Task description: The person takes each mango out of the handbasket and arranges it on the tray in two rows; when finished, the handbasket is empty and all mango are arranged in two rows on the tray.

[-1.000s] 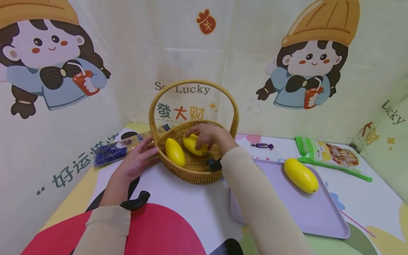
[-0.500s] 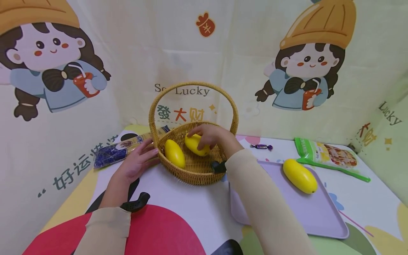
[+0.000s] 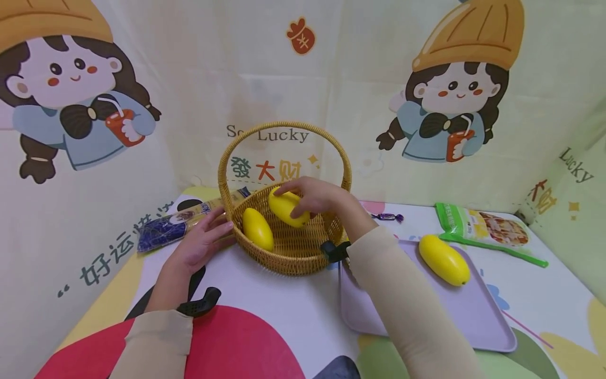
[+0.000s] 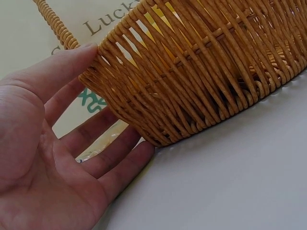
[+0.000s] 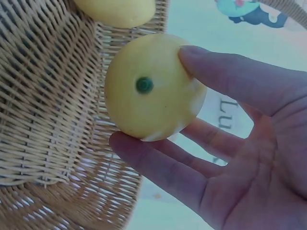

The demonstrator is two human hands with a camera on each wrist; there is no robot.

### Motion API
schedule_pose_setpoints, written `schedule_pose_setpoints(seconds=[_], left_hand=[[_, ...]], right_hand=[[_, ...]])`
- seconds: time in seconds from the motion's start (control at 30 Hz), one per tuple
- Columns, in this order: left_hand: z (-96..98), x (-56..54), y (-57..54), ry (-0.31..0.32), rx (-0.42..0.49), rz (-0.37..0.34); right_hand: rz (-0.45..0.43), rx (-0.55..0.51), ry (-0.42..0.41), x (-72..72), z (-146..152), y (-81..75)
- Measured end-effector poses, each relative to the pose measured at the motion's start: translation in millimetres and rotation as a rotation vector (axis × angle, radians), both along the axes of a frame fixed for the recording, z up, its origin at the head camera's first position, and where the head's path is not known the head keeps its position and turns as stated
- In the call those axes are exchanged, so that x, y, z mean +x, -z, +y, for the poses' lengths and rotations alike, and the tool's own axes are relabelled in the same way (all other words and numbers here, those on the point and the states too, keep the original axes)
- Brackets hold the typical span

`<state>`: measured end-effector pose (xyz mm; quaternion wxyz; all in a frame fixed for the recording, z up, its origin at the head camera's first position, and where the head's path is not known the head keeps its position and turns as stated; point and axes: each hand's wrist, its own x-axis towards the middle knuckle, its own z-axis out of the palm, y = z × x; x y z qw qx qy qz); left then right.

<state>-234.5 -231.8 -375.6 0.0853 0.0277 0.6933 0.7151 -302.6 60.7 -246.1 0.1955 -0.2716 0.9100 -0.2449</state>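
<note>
My right hand [image 3: 318, 197] holds a smooth yellow oblong fruit [image 3: 284, 207] between thumb and fingers, over the inside of a wicker basket [image 3: 293, 265]. In the right wrist view that fruit [image 5: 144, 110] shows its rounded end with a green stem spot. A second yellow fruit [image 3: 258, 230] lies in the basket's left side. My left hand [image 3: 203, 242] rests against the basket's left outer wall, its fingers nearly straight. The left wrist view shows the left thumb at the rim of the basket [image 4: 192, 72] and fingertips along the woven side.
To the right is a lilac tray [image 3: 426, 316] bearing another yellow fruit [image 3: 444, 260]. A purple-wrapped candy [image 3: 389, 217] and a green food packet [image 3: 492, 231] lie behind it. Behind my left hand is a blue-and-gold packet [image 3: 175, 223]. The basket's tall handle [image 3: 284, 125] arches above.
My right hand has risen a little, lifting the yellow fruit up from the basket's bottom. The left hand has stayed at the basket's side. The head view has shifted slightly.
</note>
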Motion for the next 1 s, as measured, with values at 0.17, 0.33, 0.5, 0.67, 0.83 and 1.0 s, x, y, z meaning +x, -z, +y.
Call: schedule_pose_setpoints(seconds=[0.17, 0.33, 0.5, 0.67, 0.83, 1.0], left_hand=[[0.2, -0.1, -0.8, 0.003, 0.006, 0.009], [1.4, 0.5, -1.3, 0.001, -0.001, 0.005], [2.6, 2.0, -1.3, 0.001, -0.006, 0.002], [2.6, 2.7, -1.7, 0.0, -0.009, 0.001], [2.6, 1.5, -1.7, 0.002, -0.009, 0.015], [2.6, 1.8, 0.0, 0.004, -0.008, 0.014]], right_hand=[[0.06, -0.012, -0.023, 8.6, 9, -6.4], [0.05, -0.038, -0.034, 16.1, 18, -8.9], [0.064, -0.056, -0.036, 22.6, 25, -11.6], [0.09, -0.071, -0.038, 30.9, 34, -14.9], [0.105, -0.088, -0.052, 40.8, 43, -19.0], [0.102, -0.089, -0.063, 51.4, 51, -24.0]])
